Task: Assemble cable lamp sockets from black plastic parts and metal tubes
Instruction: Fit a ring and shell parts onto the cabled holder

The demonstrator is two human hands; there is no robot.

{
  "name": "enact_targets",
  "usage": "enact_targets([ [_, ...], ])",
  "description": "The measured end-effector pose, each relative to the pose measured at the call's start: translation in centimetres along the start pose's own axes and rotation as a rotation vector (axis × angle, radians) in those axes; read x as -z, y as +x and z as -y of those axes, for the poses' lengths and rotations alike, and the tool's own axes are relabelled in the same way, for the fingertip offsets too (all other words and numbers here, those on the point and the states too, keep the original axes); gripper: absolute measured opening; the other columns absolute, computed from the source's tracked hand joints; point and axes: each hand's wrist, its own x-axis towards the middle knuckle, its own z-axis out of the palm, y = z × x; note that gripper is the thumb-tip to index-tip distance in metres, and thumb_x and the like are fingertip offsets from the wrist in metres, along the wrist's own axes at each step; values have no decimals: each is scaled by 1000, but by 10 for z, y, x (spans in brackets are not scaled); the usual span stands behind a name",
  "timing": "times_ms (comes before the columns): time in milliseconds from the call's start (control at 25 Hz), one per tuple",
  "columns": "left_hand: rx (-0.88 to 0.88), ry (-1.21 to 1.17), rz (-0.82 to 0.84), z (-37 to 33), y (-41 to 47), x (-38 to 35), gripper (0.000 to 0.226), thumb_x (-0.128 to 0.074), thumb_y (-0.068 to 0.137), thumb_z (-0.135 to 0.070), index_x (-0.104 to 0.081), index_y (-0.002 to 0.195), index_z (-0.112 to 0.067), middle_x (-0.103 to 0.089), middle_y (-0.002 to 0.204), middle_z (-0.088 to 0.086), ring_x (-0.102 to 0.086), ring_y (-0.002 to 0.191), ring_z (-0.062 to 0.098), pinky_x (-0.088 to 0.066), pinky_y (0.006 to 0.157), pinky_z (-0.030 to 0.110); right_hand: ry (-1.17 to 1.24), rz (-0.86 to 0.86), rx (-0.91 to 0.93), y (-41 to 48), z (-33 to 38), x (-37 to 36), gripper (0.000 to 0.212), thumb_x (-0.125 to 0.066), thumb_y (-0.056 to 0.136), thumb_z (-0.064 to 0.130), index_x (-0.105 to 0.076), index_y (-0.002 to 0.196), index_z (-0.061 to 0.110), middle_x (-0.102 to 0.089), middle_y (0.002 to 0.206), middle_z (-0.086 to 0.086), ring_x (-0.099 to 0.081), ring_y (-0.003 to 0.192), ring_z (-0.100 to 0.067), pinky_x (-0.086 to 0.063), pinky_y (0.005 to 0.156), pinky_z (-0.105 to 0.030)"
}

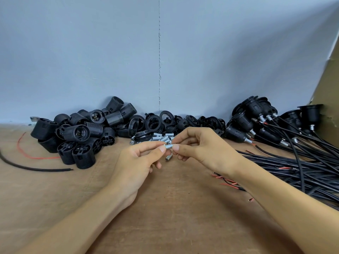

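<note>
My left hand (136,160) and my right hand (200,147) meet above the middle of the wooden table (165,208). Both pinch one short metal tube (168,146) between thumb and forefinger, one at each end. A second tube (168,157) shows just below, between the hands; whether a hand holds it I cannot tell. Behind them lies a small heap of loose metal tubes (161,138). Black threaded socket bodies (78,134) are piled at the left. Black rings and caps (165,121) lie in the middle back.
Assembled sockets with black cables (275,125) are stacked at the right, their cables (302,171) running across the table toward me. A loose black cable (36,169) and a red wire (27,153) lie at the left. A grey wall (159,52) closes the back; cardboard (328,88) stands at the right.
</note>
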Motion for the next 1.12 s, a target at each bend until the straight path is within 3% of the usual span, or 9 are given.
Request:
enact_targets([
  [280, 15, -60, -13, 0, 0, -1, 13, -71, 91, -18, -80, 101, -18, -80, 95, 4, -58, 59, 3, -44, 53, 15, -33, -77, 41, -2, -1, -10, 2, -69, 94, 14, -70, 94, 13, -73, 76, -3, -67, 67, -14, -57, 69, -32],
  [480, 101, -201, 34, -6, 1, -4, 18, -73, 79, -33, -84, 89, -23, -80, 93, 7, -51, 54, 4, -43, 52, 17, -124, -146, 126, -3, -1, -12, 8, -72, 90, 17, -70, 94, 24, -73, 84, 2, -70, 79, -17, -58, 83, -43],
  [680, 93, -237, 51, -5, 2, -1, 23, -77, 71, -28, -83, 92, -20, -79, 93, 12, -51, 56, 4, -46, 53, 16, -116, -146, 115, -4, -2, -13, 3, -69, 94, 22, -69, 91, 22, -73, 78, 4, -68, 68, -9, -58, 75, -34],
  [880, -46, -145, 33, -2, -1, -2, 41, -84, 54, -35, -83, 93, -22, -77, 88, 11, -56, 63, 8, -48, 62, 24, -351, -167, 36, -7, -3, -17, 45, -48, 102, 49, -63, 70, 21, -64, 58, 6, -54, 53, -1, -47, 59, -19],
  [960, -69, -130, 37, -1, -1, -3, 40, -84, 55, -35, -83, 93, -24, -77, 87, 11, -57, 64, 8, -48, 62, 23, -322, -168, -17, -6, -1, -16, 56, -40, 101, 58, -63, 66, 19, -62, 54, 5, -52, 50, -2, -43, 54, -16],
  [1040, -64, -147, 26, -1, 0, -3, 37, -83, 58, -34, -83, 93, -23, -77, 84, 9, -57, 63, 7, -48, 61, 21, -253, -120, -42, -5, 1, -13, 45, -46, 99, 58, -65, 77, 23, -66, 62, 5, -57, 55, -3, -45, 61, -20],
  [1120, -53, -150, 11, 0, 0, -3, 33, -83, 60, -31, -83, 92, -23, -76, 81, 6, -56, 62, 6, -48, 61, 22, -203, -61, -13, -6, 2, -12, 22, -61, 96, 45, -64, 87, 25, -67, 68, 7, -59, 58, -5, -47, 62, -25],
])
